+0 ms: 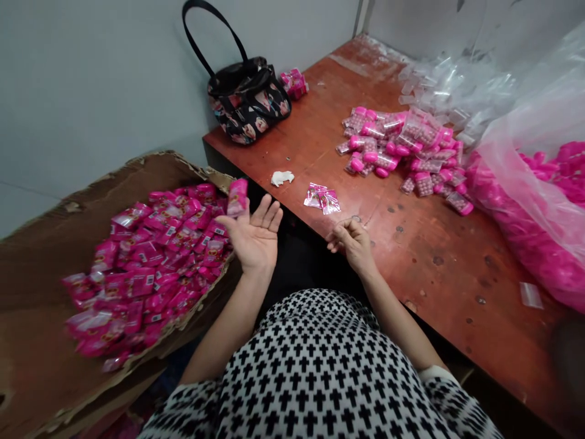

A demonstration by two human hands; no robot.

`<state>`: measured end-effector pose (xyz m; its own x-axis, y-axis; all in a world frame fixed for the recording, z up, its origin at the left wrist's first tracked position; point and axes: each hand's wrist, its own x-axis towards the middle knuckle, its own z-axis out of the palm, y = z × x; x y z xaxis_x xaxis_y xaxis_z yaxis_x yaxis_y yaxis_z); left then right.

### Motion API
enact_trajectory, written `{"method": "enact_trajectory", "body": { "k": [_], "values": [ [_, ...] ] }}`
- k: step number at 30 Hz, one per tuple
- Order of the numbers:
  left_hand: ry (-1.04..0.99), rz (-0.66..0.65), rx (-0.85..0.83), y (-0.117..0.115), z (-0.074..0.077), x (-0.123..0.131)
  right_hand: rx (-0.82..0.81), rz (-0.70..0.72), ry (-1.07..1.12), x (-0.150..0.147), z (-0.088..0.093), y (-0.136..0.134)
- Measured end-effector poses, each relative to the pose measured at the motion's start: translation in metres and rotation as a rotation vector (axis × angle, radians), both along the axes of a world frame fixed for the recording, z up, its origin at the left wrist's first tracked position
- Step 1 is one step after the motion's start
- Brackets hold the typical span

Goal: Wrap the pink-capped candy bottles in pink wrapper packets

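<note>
Done: cardboard box [41,256] centre-left heaped with pink packets | left hand [253,235] open, one packet [237,196] airborne at fingertips | right hand [351,239] loosely curled, empty | left: two packets [322,199] mid-table, unpacked toy pile [402,149] upper right.

The left hand [256,238] was held palm up with the fingers spread and slightly curled, nothing clamped in it, and the forearm was stretched forward and bare from the elbow. The right hand [351,241] was kept lower and nearer the body's midline, back upward, with the fingers curled loosely inward toward the thumb; whether anything was pinched there could not be told. Both forearms were angled outward from the torso, and the wrists were kept nearly straight, the two hands well apart from each other.
</note>
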<state>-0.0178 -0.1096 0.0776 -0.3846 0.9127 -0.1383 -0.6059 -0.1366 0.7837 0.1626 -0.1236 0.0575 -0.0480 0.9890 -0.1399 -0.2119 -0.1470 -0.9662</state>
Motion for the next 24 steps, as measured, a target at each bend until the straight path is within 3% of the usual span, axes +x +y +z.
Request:
{"method": "enact_trajectory", "body": {
  "k": [2,6,8,10,16,19,22,24],
  "values": [
    [0.28,-0.058,0.017,0.015,-0.013,0.006,-0.024,-0.031,-0.044,0.006,-0.002,0.001],
    [1.1,-0.275,0.125,0.047,-0.045,0.043,-0.051,-0.025,-0.113,0.014,-0.001,0.0],
    [1.352,-0.322,0.146,0.058,-0.054,0.059,-0.049,-0.006,-0.155,0.02,0.003,0.0],
    [1.468,-0.325,0.144,0.064,-0.06,0.066,-0.039,0.007,-0.196,0.028,0.005,0.001],
    [1.445,-0.248,0.191,0.063,-0.068,0.063,0.025,-0.089,-0.335,0.042,-0.005,0.034],
    [1.343,-0.215,0.261,0.054,-0.065,0.062,0.068,-0.159,-0.237,0.035,-0.012,0.057],
    [1.138,-0.236,0.253,0.043,-0.053,0.063,0.032,-0.104,-0.102,0.026,-0.011,0.071],
    [0.878,-0.277,0.104,0.037,-0.043,0.063,0.022,-0.098,-0.068,0.023,-0.006,0.073]
  ]
}}
